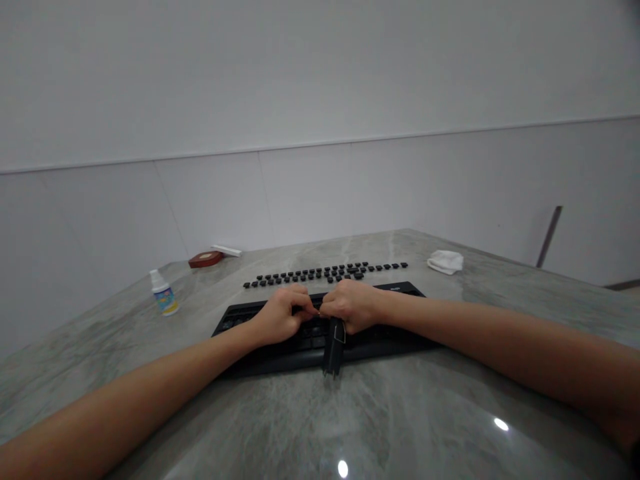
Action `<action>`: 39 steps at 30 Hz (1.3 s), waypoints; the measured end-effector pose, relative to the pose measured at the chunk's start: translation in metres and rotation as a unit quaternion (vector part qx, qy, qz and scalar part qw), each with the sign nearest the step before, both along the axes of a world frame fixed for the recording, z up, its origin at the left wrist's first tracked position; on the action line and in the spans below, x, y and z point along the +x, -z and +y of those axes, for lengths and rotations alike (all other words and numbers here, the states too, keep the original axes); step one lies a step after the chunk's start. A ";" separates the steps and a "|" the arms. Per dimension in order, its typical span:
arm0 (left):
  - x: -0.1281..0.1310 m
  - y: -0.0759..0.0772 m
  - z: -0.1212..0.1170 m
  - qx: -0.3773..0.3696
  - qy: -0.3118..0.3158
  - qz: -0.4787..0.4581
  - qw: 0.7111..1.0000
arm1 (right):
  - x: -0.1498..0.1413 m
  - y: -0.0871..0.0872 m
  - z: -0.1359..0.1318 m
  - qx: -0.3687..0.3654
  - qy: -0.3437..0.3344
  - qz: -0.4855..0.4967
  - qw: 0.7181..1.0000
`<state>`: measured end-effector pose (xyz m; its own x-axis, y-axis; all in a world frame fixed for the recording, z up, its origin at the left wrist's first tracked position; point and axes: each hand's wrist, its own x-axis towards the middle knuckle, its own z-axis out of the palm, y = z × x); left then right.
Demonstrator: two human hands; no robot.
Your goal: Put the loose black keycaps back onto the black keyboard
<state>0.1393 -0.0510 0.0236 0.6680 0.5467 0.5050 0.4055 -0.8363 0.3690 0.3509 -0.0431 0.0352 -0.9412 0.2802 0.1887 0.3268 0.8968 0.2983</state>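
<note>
A black keyboard (400, 337) lies on the grey marbled table (320, 427) in front of me. Both hands rest over its middle and meet there. My left hand (280, 315) is closed in a pinch; what it pinches is too small to make out. My right hand (353, 305) is closed on a black tool (334, 350) whose handle hangs down over the keyboard's front edge. Rows of loose black keycaps (327, 272) lie on the table just behind the keyboard.
A small white spray bottle (163, 293) stands at the left. A red-brown flat object (205, 259) with a white strip beside it lies at the back left. A folded white cloth (445, 261) lies at the back right. White walls enclose the table.
</note>
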 end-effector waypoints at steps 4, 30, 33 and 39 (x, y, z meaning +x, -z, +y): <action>0.000 0.001 0.000 0.009 0.002 0.000 1.000 | 0.000 0.001 -0.001 -0.011 0.004 0.020 1.000; 0.003 0.002 0.002 -0.048 -0.039 0.026 0.998 | 0.005 0.019 0.014 -0.071 -0.057 0.278 0.956; 0.003 0.000 0.000 -0.039 -0.038 0.029 0.998 | 0.006 0.017 0.014 -0.095 -0.068 0.271 0.955; 0.003 -0.005 -0.005 -0.026 0.016 0.022 0.999 | 0.006 0.014 0.011 -0.120 -0.097 0.242 0.958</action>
<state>0.1419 -0.0559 0.0287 0.7063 0.5496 0.4462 0.3959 -0.8292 0.3946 0.3571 -0.0319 0.0213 -0.7981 0.1991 0.5687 0.1956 0.9783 -0.0680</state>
